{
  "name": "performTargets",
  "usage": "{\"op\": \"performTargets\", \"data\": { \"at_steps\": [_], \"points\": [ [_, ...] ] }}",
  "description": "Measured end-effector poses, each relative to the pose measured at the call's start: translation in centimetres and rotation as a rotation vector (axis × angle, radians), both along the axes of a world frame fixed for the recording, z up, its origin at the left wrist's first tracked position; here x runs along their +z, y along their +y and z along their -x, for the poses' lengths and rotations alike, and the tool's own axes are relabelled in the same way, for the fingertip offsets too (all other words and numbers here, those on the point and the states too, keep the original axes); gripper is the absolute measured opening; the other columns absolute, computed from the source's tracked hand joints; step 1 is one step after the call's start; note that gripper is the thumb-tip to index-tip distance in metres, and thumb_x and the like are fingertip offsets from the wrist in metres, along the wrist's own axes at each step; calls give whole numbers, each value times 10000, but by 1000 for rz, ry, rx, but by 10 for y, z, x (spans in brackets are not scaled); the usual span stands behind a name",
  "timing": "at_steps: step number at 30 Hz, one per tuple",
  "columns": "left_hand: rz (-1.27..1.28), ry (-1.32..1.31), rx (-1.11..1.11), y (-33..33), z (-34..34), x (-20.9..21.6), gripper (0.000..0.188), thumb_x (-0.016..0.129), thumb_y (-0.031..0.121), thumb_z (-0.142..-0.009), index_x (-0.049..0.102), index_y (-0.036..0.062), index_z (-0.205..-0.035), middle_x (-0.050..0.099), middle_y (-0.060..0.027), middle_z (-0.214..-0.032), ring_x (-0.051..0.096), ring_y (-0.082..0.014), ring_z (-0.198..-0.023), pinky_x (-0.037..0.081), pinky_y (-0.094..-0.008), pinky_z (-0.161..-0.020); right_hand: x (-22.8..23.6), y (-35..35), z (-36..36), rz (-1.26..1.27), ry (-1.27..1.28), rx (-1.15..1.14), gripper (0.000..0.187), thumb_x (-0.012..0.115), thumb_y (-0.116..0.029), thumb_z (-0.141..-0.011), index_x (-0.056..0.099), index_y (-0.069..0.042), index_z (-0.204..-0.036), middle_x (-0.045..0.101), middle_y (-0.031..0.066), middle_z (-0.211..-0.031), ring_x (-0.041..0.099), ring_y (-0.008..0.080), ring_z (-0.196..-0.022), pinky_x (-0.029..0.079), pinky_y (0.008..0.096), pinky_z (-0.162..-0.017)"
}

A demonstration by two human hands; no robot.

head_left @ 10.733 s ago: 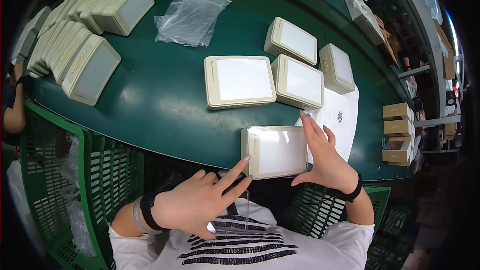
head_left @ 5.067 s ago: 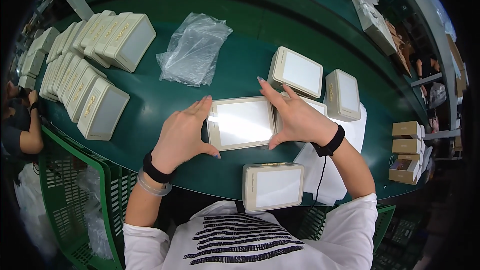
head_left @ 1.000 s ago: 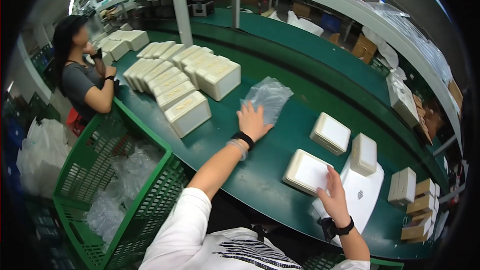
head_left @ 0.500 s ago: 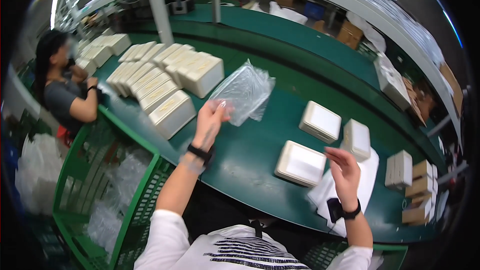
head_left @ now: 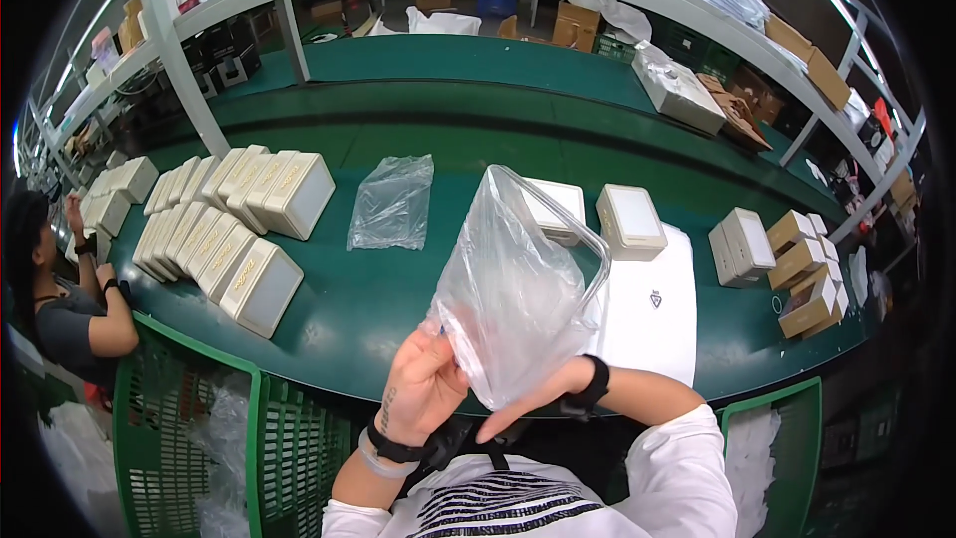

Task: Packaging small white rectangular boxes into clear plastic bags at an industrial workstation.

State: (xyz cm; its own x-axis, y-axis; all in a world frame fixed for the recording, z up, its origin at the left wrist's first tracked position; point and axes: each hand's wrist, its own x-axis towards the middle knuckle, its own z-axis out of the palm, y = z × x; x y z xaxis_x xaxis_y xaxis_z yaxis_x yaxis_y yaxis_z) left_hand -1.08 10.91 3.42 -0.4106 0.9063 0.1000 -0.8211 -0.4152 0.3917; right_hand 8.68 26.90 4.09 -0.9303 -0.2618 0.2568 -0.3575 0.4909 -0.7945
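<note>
Pinching bag (head_left: 503, 289) in left hand (head_left: 423, 389); cannot tell grip of right hand (head_left: 546, 389); probably opening it, next needing to spread it wide.

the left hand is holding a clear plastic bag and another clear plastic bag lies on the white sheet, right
No: the other clear plastic bag lies on the dark green tabletop, as the head view shows; the left hand does hold the first bag.
</note>
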Motion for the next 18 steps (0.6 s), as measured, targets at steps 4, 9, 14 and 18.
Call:
{"op": "performTargets", "data": {
  "at_steps": [4,9,14,18],
  "points": [
    [220,45,118,-6,-12,7,289,490,101,-980,482,-7,-1249,658,-79,-1018,644,-120,-780,532,-237,-695,38,15,5,1205,12,185,1212,926,-318,-578,189,-36,-1498,258,150,-1516,283,299,-1383,219,404,-1143],
    [252,-72,99,4,-28,19,319,491,105,-979,466,-18,-1272,645,-107,-1104,654,-149,-894,539,-269,-777,-12,9,-3,182,-96,122,1309,933,-271,-573,57,-57,-1521,232,144,-1535,291,277,-1384,253,410,-1127],
    [78,111,84,-22,-19,6,353,472,32,-947,463,-49,-1291,598,-152,-1220,597,-237,-1116,473,-373,-983,24,44,-19,810,-171,56,1451,955,-339,-505,-44,-82,-1524,238,194,-1528,254,275,-1409,214,416,-1143],
    [217,175,141,-30,-27,9,326,498,50,-945,492,-47,-1256,619,-142,-1168,618,-219,-1036,491,-337,-914,62,34,-13,1023,110,74,1503,958,-343,-484,-115,-170,-1522,258,201,-1520,254,310,-1413,166,435,-1152]
  ]
}}
